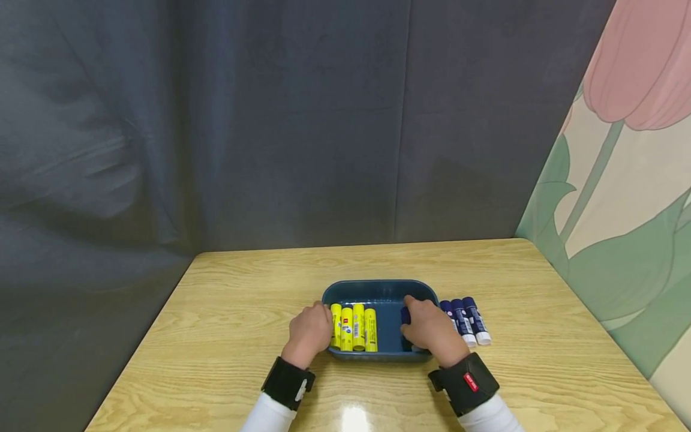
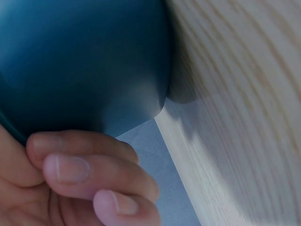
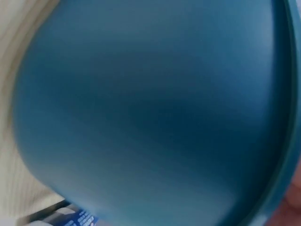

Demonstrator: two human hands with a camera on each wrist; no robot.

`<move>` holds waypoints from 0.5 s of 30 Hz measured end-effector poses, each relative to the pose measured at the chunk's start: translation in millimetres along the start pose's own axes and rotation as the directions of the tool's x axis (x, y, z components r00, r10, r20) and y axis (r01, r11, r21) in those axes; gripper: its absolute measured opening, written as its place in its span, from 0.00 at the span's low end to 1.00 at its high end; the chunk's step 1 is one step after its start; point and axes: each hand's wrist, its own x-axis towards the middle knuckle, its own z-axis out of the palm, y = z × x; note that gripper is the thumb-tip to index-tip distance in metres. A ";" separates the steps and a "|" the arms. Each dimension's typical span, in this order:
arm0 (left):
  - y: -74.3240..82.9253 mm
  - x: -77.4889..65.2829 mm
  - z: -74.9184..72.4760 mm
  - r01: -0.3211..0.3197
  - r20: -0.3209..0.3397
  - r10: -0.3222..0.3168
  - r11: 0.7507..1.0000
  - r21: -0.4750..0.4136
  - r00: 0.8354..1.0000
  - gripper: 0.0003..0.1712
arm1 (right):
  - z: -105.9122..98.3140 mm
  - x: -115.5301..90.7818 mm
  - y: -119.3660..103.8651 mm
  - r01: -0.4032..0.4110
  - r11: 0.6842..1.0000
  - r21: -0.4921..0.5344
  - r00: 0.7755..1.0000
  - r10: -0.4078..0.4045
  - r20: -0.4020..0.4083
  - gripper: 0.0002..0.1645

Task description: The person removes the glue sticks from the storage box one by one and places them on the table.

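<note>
A dark teal tray [image 1: 388,312] stands on the table, with several yellow glue sticks [image 1: 358,327] side by side in its left part. At its left end my left hand [image 1: 310,330] grips the rim; the left wrist view shows its curled fingers [image 2: 101,181] against the tray's outer wall [image 2: 89,70]. My right hand [image 1: 429,330] reaches over the right end and holds a dark blue glue stick [image 1: 405,317] inside, mostly hidden by the fingers. In the right wrist view the tray's outer wall [image 3: 150,113] covers nearly everything, including that glue stick.
Right of the tray, 3 dark blue glue sticks with white ends [image 1: 468,321] lie side by side on the wooden table [image 1: 243,288]. A dark grey curtain [image 1: 302,132] hangs behind and at the left. A wall with painted tulips [image 1: 626,198] borders the right.
</note>
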 end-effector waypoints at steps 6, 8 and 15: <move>0.0 -1.2 0.4 0.006 0.003 -0.006 1.000 -0.007 1.000 0.20 | -2.7 -1.5 -0.6 -0.005 1.000 0.005 1.000 0.005 0.000 0.31; -0.3 -1.0 0.6 0.004 0.001 -0.004 1.000 -0.007 1.000 0.20 | -4.0 -2.1 -0.8 -0.002 1.000 0.004 1.000 0.002 -0.004 0.31; -0.9 0.2 0.9 -0.008 -0.014 0.008 1.000 0.014 1.000 0.20 | -8.6 -3.2 -1.4 -0.024 1.000 0.003 1.000 0.024 -0.011 0.31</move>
